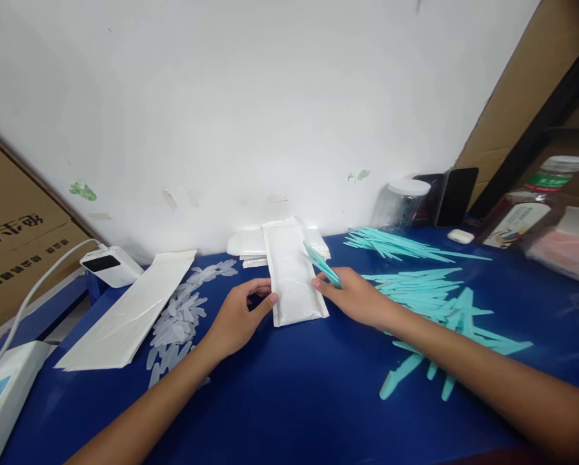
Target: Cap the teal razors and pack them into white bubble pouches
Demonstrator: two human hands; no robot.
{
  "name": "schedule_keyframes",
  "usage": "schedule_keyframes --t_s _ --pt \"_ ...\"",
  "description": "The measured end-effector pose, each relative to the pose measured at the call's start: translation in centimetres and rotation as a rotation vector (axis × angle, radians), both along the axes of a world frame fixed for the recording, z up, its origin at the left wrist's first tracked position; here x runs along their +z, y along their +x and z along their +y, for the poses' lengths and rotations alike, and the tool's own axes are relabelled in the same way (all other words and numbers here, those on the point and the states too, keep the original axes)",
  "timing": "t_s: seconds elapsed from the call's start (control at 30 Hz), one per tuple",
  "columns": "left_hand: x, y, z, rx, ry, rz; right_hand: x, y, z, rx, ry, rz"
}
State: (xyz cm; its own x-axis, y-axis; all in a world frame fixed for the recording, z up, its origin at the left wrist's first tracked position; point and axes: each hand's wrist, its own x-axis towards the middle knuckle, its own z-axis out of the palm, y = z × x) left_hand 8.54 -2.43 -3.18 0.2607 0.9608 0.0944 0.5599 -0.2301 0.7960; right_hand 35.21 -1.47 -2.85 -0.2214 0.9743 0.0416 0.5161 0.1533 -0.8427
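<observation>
Right hand point(357, 297) fingers pinch a teal stick point(321, 263) over white pouch point(294, 284) | left hand point(238, 316) fingers loosely curled, thumb on pouch's left edge | pouch flat on blue counter point(294, 387) | loose sticks point(429, 290) heaped right, clear plastic pieces point(177, 323) left

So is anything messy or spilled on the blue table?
Yes. Teal sticks lie criss-crossed in a loose heap beside the right hand, and small clear plastic pieces are strewn by the left hand. Nothing looks broken.
</observation>
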Motion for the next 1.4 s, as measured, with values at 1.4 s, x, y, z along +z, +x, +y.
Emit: schedule_keyframes --t_s 1.4 --pt "1.9 -0.4 -2.7 -0.051 0.497 0.412 7.2 8.8 0.3 -0.090 0.852 -1.060"
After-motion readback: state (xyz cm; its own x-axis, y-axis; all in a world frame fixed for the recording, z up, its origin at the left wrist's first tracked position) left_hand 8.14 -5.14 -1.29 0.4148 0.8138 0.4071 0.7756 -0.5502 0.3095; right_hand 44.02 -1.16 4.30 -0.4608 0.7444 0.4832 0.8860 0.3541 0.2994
